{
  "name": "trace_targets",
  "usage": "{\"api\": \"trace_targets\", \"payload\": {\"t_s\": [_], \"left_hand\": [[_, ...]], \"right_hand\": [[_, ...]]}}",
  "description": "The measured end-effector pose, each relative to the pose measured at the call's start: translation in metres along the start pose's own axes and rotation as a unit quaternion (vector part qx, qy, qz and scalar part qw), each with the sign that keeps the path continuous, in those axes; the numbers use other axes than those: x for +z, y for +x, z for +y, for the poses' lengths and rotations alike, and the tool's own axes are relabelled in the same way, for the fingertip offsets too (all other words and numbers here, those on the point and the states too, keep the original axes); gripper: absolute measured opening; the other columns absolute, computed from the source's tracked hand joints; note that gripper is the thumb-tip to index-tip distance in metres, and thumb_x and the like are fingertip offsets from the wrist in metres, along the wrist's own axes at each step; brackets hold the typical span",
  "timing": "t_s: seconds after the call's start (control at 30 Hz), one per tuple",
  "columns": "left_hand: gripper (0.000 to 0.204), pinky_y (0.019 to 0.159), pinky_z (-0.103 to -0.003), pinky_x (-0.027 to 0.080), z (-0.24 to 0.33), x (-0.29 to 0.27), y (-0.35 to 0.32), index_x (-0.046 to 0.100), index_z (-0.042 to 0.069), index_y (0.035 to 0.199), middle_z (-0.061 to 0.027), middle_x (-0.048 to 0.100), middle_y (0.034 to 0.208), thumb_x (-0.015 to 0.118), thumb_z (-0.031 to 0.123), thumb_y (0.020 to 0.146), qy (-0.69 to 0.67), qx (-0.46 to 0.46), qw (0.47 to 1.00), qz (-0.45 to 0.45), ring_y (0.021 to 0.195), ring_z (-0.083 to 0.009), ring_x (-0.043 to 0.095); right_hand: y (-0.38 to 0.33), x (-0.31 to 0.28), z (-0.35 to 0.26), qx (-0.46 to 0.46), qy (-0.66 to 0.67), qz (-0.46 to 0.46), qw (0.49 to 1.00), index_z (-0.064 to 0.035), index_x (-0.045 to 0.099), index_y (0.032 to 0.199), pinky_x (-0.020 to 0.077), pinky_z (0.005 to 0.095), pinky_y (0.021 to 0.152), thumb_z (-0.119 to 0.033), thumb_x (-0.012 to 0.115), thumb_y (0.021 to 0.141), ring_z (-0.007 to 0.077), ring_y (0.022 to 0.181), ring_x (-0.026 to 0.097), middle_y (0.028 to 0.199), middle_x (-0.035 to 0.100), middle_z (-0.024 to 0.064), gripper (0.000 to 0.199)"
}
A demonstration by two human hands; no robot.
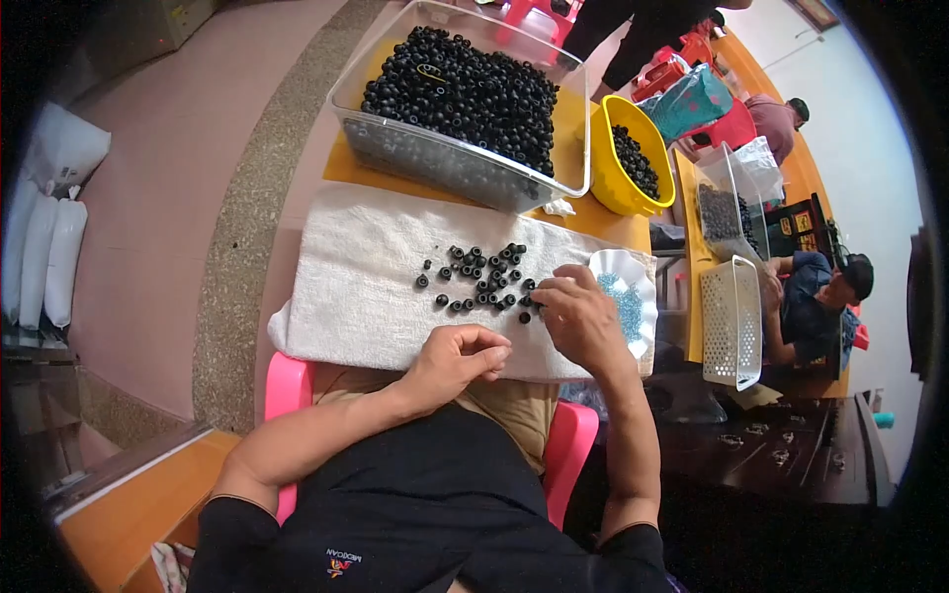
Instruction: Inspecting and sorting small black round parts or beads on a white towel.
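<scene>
Several small black round pieces with holes (481,280), like large beads, lie loosely grouped on a white towel (361,257). My left hand (457,358) hovers over the towel's near edge, its thumb and fingers pinched together; whatever they may hold is hidden. My right hand (583,321) is at the right side of the loose pieces, fingers curled down with the tips against the black ones there. What sits between those fingertips cannot be made out. Just beyond this hand, a white wavy-rimmed dish (643,338) holds tiny clear-blue glass-like beads (625,304).
Behind the towel stands a large clear tub (415,148) full of black pieces, with a yellow basket (605,168) of more beside it. On the right are a white perforated basket (732,321), another clear bin (720,208) and a seated person (816,306). Pink chair arms (287,395) flank me.
</scene>
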State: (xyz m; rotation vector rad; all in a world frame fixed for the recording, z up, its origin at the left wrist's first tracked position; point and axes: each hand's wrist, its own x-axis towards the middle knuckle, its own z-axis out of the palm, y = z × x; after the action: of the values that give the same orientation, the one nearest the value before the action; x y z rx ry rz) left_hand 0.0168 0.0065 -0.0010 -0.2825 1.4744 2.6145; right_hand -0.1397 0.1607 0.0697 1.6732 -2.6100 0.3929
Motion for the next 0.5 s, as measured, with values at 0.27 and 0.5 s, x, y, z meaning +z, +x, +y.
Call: {"api": "trace_targets", "payload": {"t_s": [0.27, 0.5], "left_hand": [[0.019, 0.072, -0.023, 0.053, -0.008, 0.000, 0.000, 0.065, -0.003, 0.105, -0.0056, 0.067, 0.089, 0.064, 0.011, 0.093, -0.025, 0.002, 1.000, 0.004, 0.079, -0.0091, 0.063], [0.018, 0.073, -0.023, 0.053, -0.006, 0.000, 0.000, 0.065, -0.003, 0.104, -0.0054, 0.067, 0.089, 0.063, 0.011, 0.093, -0.024, 0.001, 1.000, 0.003, 0.078, -0.0092, 0.063]], "right_hand": [[0.000, 0.018, -0.002, -0.064, -0.085, 0.005, 0.994, -0.0083, 0.070, 0.095, 0.0489, 0.0363, 0.090, -0.006, 0.063, 0.076, 0.0274, 0.109, 0.057, 0.101, 0.070, 0.0038, 0.020], [-0.010, 0.023, 0.000, -0.026, 0.005, 0.104, 0.994, -0.0066, 0.068, 0.092, 0.0498, 0.0382, 0.083, 0.000, 0.067, 0.071, 0.0284, 0.098, 0.059, 0.095, 0.068, 0.0066, 0.022]]}}
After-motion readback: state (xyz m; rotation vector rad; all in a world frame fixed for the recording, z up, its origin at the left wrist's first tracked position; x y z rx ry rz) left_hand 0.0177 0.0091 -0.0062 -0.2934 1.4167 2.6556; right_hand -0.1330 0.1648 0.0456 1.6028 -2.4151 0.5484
